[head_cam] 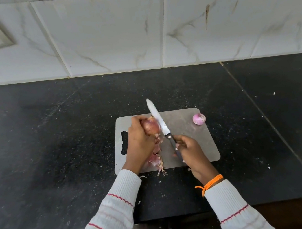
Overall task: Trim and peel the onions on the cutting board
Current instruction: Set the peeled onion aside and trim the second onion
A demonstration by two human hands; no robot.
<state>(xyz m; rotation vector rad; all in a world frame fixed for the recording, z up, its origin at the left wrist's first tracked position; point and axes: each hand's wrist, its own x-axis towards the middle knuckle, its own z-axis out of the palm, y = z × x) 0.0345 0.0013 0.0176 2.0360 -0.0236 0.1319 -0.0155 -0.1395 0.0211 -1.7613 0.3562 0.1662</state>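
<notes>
Grey cutting board (189,147) lies on a dark speckled counter (54,146), pale marble-look tiles (116,32) behind it.

Left hand (140,140) grips an unpeeled onion (151,126), fingers curled round its far side, holding it over the left part of the board. Cannot tell whether it rests on the board or is lifted just clear. Papery brown-red skin is on it.

Right hand (189,152) is closed round the dark handle of a knife (158,120). The blade points away from the person, its flat side lying right against the onion's right flank and its tip reaching past the board's far edge.

A heap of loose peels (155,160) sits at the near edge below the left hand, a few bits spilling onto the counter. One peeled onion (199,119), pink and glossy, stands at the far right corner of the board, well apart from both hands.

Judgement: trimming the second onion, one already done.

Risks as I read them:
- Left fingertips wrap close to the blade; a slip on dry, slick skin could bring the edge into them.
- A round onion held loosely may roll under pressure, skewing the cut.
- The peeled onion sits near the board's corner; a knock could send it rolling off.
- Peels underfoot of the onion make poor footing for it.
</notes>
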